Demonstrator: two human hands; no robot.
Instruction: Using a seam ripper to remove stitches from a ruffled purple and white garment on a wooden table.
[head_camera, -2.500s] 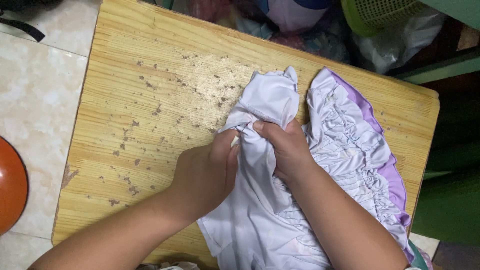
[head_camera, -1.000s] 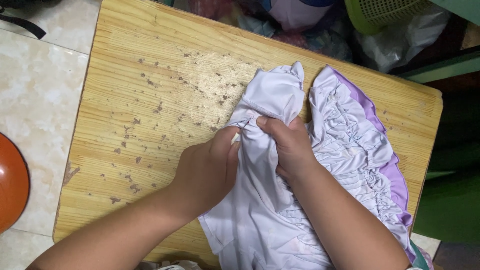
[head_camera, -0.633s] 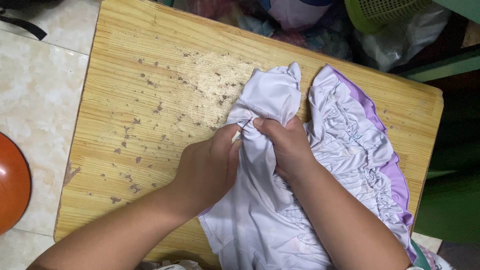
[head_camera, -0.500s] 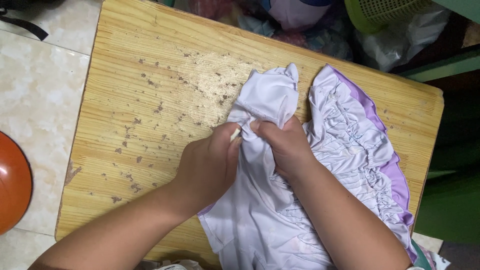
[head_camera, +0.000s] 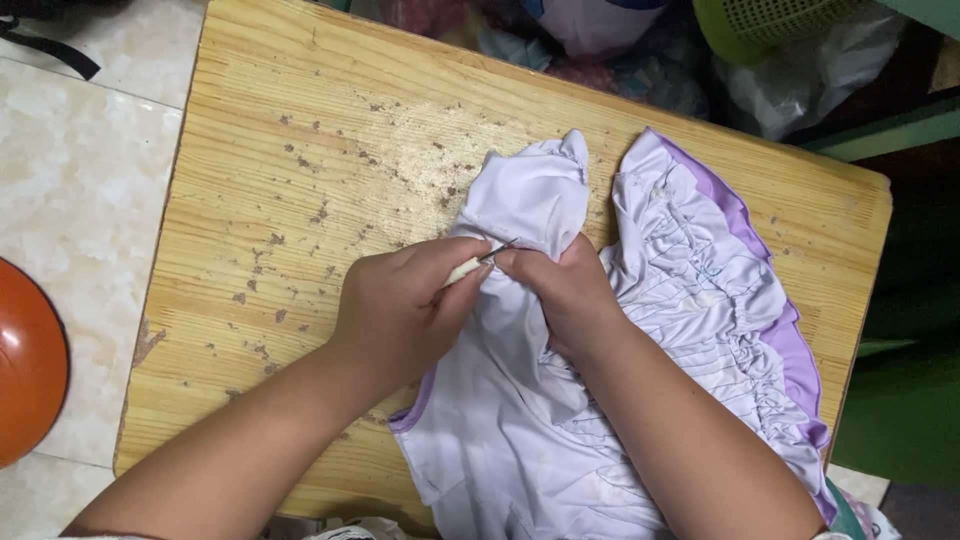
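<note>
Here, left hand gripping small tool, right hand pinning white garment

My garment lies on the table's right half; a bowl sits on the floor left of the table.

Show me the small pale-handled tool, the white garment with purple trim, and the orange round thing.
small pale-handled tool (head_camera: 468, 267), head view, its handle.
white garment with purple trim (head_camera: 690, 290), head view, gathered middle.
orange round thing (head_camera: 25, 370), head view, its face.

The garment is pale white-lilac with purple trim, on a yellow-tan wooden table flecked with brown chips. At the floor's left edge, an orange-red bowl; pale cream tiles.
</note>
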